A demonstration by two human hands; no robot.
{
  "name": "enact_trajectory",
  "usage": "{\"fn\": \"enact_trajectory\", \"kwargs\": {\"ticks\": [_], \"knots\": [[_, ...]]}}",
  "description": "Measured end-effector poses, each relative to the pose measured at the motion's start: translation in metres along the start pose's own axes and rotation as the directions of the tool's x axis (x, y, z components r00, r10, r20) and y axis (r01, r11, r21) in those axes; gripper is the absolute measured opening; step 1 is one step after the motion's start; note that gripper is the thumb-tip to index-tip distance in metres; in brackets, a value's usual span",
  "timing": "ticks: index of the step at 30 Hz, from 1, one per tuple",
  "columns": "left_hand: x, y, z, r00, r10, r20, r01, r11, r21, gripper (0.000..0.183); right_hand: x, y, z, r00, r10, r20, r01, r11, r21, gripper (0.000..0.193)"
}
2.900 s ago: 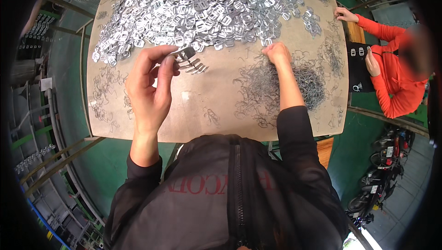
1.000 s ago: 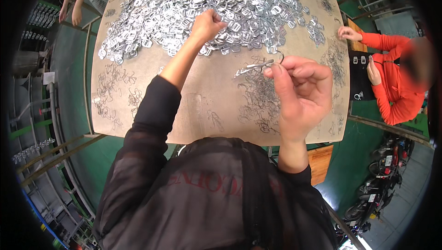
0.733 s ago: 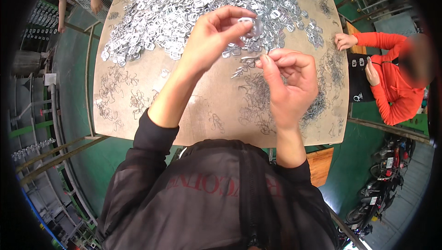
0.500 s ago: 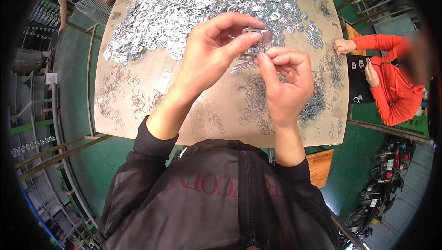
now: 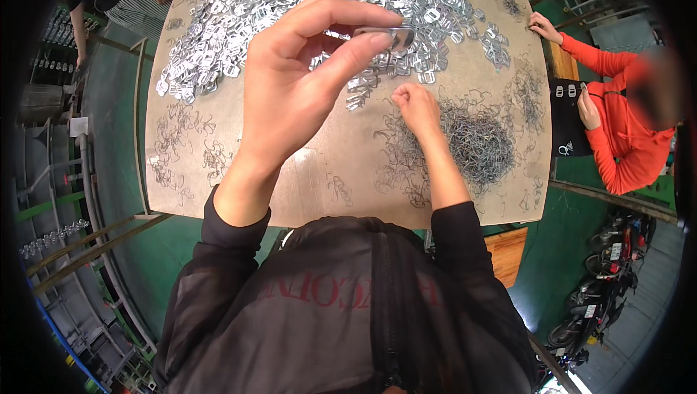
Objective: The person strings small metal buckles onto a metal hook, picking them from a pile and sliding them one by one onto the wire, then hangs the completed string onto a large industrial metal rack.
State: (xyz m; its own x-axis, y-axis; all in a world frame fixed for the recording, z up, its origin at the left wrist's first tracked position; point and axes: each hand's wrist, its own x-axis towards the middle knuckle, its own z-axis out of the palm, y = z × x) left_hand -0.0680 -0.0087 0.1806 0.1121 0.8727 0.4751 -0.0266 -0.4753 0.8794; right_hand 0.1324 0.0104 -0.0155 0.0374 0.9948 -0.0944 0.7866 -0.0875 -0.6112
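A flat, glossy metal buckle point(image 5: 402, 37) is pinched in the left hand point(image 5: 294, 78), above the near edge of the silvery heap point(image 5: 319, 2). Nearer than the heap, the right hand's point(image 5: 419, 109) fingertips are pressed together beside tangled, curved wire hooks point(image 5: 478, 149); whether anything is gripped cannot be told.

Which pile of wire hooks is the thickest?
The big round pile just right of the forearm behind the person's right hand. Its hooks are packed tightly; other bunches, like the one at the table's left, are smaller and looser.
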Motion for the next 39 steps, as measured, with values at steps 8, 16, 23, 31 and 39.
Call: {"fn": "enact_trajectory", "kwargs": {"ticks": [8,16,23,31,39], "knots": [[0.000,0.000,-0.007,1.000,-0.017,-0.010,0.017,1.000,0.004,0.015,0.010,0.024,0.045,0.998,0.004,0.061,0.012,0.963,-0.270,0.012],[-0.008,0.004,-0.011,0.991,-0.119,-0.066,0.117,0.992,-0.042,0.015,-0.013,-0.070,-0.041,0.992,-0.102,-0.070,0.123,0.817,0.563,0.008],[-0.011,0.008,-0.010,0.991,-0.080,-0.108,0.075,0.996,-0.050,0.017,-0.061,-0.172,-0.133,0.947,-0.165,-0.274,0.314,0.312,0.897,0.012],[-0.014,0.013,-0.011,0.992,-0.024,-0.121,0.022,1.000,-0.017,0.014,-0.069,-0.186,-0.128,0.911,-0.163,-0.379,0.412,0.313,0.856,0.013],[-0.016,0.002,-0.020,0.998,-0.046,-0.042,0.039,0.990,-0.136,0.012,-0.062,-0.190,-0.121,0.851,-0.200,-0.486,0.525,0.284,0.802,0.015]]}}
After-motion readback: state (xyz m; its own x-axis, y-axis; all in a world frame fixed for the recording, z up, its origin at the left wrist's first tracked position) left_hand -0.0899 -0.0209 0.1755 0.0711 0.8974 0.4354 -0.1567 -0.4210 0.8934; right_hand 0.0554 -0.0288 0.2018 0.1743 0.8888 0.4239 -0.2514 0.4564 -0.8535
